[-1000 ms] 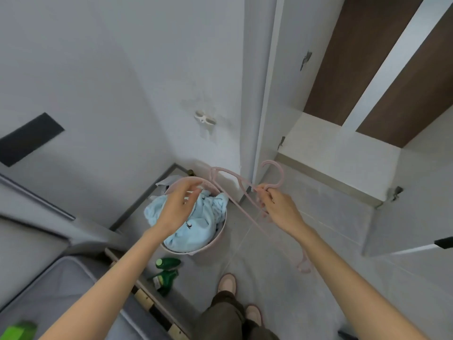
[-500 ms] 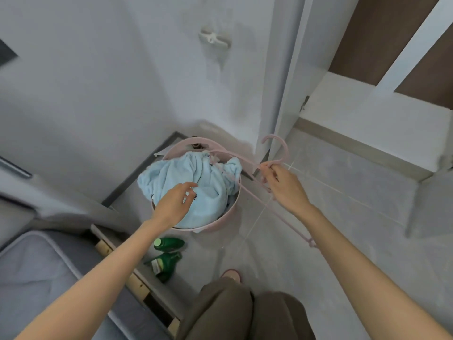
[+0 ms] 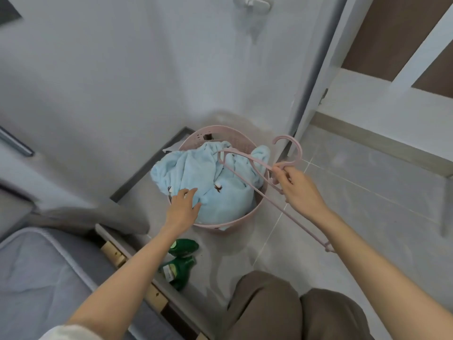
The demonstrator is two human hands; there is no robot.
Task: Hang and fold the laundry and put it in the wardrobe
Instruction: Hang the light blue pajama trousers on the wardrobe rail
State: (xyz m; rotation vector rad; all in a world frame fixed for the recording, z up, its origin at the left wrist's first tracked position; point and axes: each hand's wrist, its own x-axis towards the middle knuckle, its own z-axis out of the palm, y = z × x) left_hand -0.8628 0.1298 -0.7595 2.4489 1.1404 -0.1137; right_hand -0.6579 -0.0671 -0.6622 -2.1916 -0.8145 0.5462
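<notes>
Left hand (image 3: 182, 207) open, fingers spread on blue garment (image 3: 208, 182) in pink basket (image 3: 241, 219), right hand (image 3: 297, 190) gripping pink hanger (image 3: 255, 168) below its hook

Soft even indoor light, faint shadows, wide-angle bending at edges.

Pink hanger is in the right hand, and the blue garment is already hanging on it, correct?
No. The head view shows the right hand holding the pink hanger, but the blue garment is not on it: it lies in the pink basket, under the left hand.
</notes>
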